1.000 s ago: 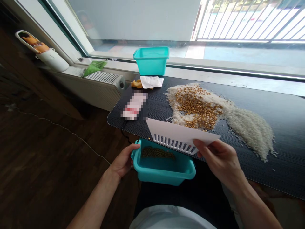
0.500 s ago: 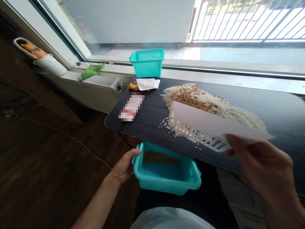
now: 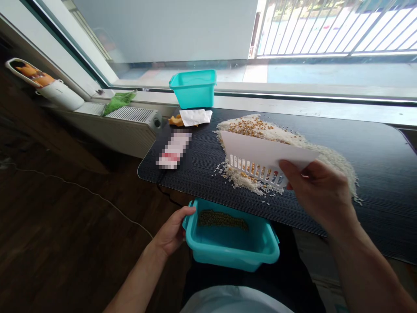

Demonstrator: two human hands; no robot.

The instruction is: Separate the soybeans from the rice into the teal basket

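Observation:
My left hand (image 3: 176,228) is closed on the left rim of a turquoise plastic bin (image 3: 233,259), which sits over the lap below the table's front edge. A strip of small greenish-brown grains (image 3: 223,218) lies in the bin. My right hand (image 3: 321,189) pinches the right end of a white card with a row of slots (image 3: 260,148). The card stands tilted over a spread of white rice (image 3: 339,165) mixed with golden kernels (image 3: 249,126). Grains show through the slots, and some rice lies in front of the card.
A second turquoise bin (image 3: 193,91) stands at the back by the window. Near it lie a white paper (image 3: 195,117) and something yellow-brown (image 3: 176,121). A blurred flat object (image 3: 174,150) with a cable is on the dark table (image 3: 202,169). A green cloth (image 3: 120,102) rests on the radiator (image 3: 133,114).
My right hand has moved the slotted card left and back over the rice, and more grains now show in front of it. My left hand still grips the bin.

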